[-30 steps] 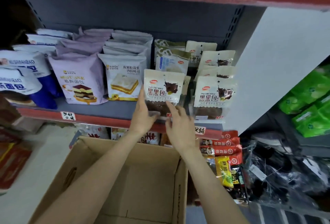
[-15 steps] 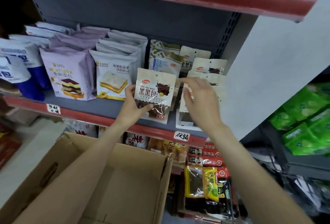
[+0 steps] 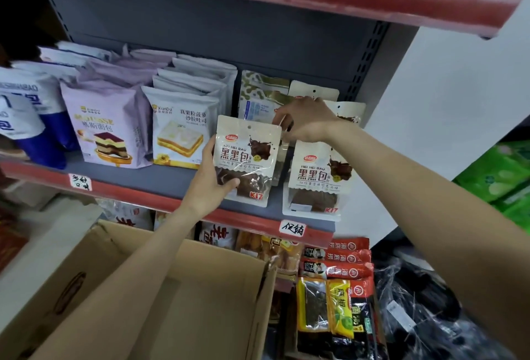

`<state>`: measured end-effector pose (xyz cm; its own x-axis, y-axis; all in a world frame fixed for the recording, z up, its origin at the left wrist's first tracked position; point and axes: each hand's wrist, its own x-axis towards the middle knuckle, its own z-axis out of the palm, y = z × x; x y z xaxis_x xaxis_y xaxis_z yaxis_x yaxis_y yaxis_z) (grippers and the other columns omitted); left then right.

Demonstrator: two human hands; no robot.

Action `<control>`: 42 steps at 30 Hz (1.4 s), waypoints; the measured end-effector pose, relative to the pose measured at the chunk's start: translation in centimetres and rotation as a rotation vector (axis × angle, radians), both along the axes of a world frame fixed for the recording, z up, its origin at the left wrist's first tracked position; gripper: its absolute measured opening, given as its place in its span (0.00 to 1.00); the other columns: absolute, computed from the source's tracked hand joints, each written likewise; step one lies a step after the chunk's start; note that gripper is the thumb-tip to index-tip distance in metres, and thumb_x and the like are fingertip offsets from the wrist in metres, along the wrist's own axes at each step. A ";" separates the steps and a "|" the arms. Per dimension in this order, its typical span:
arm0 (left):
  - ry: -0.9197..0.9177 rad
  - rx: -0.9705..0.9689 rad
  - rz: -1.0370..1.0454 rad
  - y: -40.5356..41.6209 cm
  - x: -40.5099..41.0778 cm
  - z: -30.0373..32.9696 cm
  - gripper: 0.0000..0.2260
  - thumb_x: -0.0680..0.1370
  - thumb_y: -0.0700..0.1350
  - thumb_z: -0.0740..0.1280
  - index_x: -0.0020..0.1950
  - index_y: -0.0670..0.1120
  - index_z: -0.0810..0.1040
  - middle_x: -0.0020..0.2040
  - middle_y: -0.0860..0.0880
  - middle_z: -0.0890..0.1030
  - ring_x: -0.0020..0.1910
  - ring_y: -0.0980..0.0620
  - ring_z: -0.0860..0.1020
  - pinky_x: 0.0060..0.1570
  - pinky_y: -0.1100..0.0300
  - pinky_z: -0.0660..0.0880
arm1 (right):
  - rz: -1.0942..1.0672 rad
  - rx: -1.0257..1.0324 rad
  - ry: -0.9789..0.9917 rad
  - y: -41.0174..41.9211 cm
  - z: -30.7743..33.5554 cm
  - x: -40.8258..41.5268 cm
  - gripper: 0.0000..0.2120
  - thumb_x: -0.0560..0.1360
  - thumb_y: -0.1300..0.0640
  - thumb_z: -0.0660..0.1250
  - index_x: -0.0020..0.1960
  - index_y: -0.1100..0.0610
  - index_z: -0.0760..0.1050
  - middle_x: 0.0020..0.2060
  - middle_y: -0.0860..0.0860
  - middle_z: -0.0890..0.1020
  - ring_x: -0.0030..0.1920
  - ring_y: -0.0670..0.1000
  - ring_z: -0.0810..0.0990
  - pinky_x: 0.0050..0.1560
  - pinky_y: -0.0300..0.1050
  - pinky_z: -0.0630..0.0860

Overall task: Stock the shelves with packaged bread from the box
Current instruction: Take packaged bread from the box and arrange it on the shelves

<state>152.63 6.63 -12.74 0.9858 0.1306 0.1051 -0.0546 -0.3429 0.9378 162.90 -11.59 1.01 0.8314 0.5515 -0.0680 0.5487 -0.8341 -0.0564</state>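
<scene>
Grey shelf (image 3: 172, 179) with red front edge; purple cake-bread bags (image 3: 106, 127), white toast bags (image 3: 183, 130), dark-bread packets (image 3: 318, 179) standing in rows.

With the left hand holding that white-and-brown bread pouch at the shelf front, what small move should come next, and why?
Probably slide the white-and-brown bread pouch back and stand it in the gap that the right hand is parting behind it. The left hand grips its lower left corner, slightly tilted, above the grey shelf, beside the matching front pouch.
</scene>
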 end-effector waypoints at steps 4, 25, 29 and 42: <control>0.020 -0.050 -0.005 0.2 -0.4 -0.1 0.46 0.72 0.37 0.73 0.76 0.55 0.44 0.66 0.62 0.67 0.68 0.58 0.67 0.71 0.51 0.62 | -0.080 0.155 -0.063 0.2 -0.9 1.7 0.10 0.75 0.52 0.67 0.55 0.50 0.79 0.56 0.51 0.79 0.55 0.53 0.77 0.56 0.46 0.75; -0.006 0.274 0.135 -2.3 -0.3 0.6 0.58 0.61 0.53 0.80 0.74 0.63 0.38 0.71 0.48 0.57 0.71 0.49 0.61 0.65 0.52 0.64 | -0.122 0.276 -0.117 1.4 -2.3 3.8 0.08 0.77 0.52 0.63 0.51 0.49 0.80 0.50 0.50 0.83 0.48 0.52 0.81 0.54 0.47 0.77; 0.005 0.302 0.160 -2.5 -0.5 0.3 0.59 0.60 0.56 0.80 0.74 0.63 0.38 0.72 0.49 0.56 0.72 0.48 0.60 0.64 0.48 0.67 | -0.097 0.280 -0.072 0.9 -2.1 4.0 0.09 0.76 0.54 0.64 0.53 0.51 0.80 0.53 0.50 0.81 0.50 0.53 0.81 0.55 0.47 0.76; -0.015 0.082 0.186 -2.2 0.7 0.6 0.56 0.62 0.57 0.78 0.75 0.62 0.40 0.76 0.54 0.60 0.71 0.53 0.64 0.66 0.49 0.66 | -0.008 0.212 -0.288 0.2 -0.8 6.8 0.15 0.77 0.47 0.62 0.60 0.52 0.76 0.53 0.52 0.82 0.51 0.55 0.80 0.51 0.47 0.77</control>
<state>153.36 4.47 -12.16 0.9436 0.3010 0.1375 0.0032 -0.4238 0.9057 169.67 -11.42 0.16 0.8041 0.5220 0.2845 0.5610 -0.8246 -0.0727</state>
